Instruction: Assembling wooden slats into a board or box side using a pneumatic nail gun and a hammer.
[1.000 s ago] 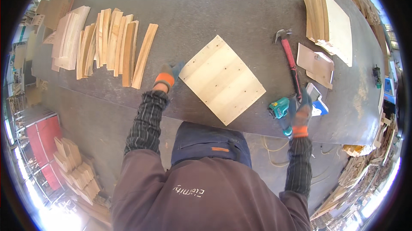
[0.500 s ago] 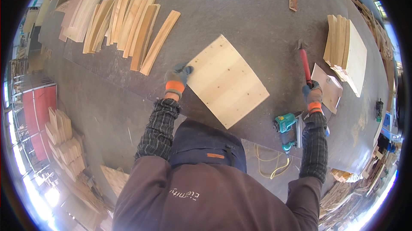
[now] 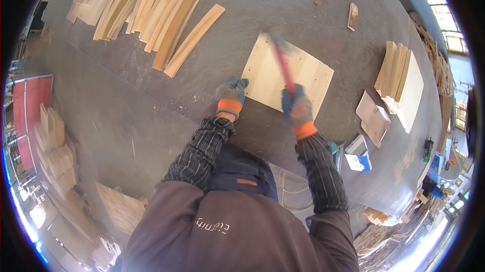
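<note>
A pale square wooden panel (image 3: 316,77) with dark spots along it lies on the dark table in front of me. My left hand (image 3: 232,92), in a grey glove with an orange cuff, grips the panel at its left edge. In my right hand (image 3: 298,108), gloved the same way, is a red-handled hammer (image 3: 284,67). The hammer is smeared by motion above the panel; its head appears over the far left part, and whether it touches the wood I cannot tell. Beside my right forearm a bit of a teal nail gun (image 3: 334,147) shows, the rest hidden.
Curved wooden strips (image 3: 174,29) lie in a row at the far left. Stacked strips and a white board (image 3: 411,87) stand at the right, near a thin brown board (image 3: 373,118) and a white-and-blue box (image 3: 359,161). A wood offcut (image 3: 352,17) lies at the back.
My right hand has swung the hammer from the right side of the table to above the panel. The panel has turned and shifted right in view, with my left hand still at its edge.
</note>
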### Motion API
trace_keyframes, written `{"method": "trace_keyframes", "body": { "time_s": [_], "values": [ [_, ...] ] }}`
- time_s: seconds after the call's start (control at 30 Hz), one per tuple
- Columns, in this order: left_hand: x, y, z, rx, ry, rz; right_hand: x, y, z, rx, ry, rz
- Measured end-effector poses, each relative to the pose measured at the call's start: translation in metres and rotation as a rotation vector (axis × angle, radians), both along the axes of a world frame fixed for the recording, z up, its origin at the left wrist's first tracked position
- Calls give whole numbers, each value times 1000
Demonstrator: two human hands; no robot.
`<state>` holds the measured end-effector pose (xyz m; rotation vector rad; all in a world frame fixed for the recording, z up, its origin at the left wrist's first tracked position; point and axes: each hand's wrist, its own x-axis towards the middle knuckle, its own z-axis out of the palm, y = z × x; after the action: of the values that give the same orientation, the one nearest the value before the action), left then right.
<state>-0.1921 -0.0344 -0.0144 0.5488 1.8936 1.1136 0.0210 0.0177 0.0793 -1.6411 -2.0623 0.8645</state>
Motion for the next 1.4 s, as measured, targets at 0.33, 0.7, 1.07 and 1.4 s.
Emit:
{"method": "trace_keyframes", "body": {
  "time_s": [0.33, 0.7, 1.07, 1.4],
  "values": [
    [-7, -6, 13, -48, 147, -32, -37, -5, 53, -4, 363, -141],
    [-12, -2, 8, -79, 171, -96, -27, 0, 26, -95, 69, -91],
    [-22, 0, 9, -235, 148, -183, 36, -23, -10, 75, -80, -168],
    [-63, -2, 21, -40, 539, -325, 263, 27, -61, 136, -632, -479]
  ]
}}
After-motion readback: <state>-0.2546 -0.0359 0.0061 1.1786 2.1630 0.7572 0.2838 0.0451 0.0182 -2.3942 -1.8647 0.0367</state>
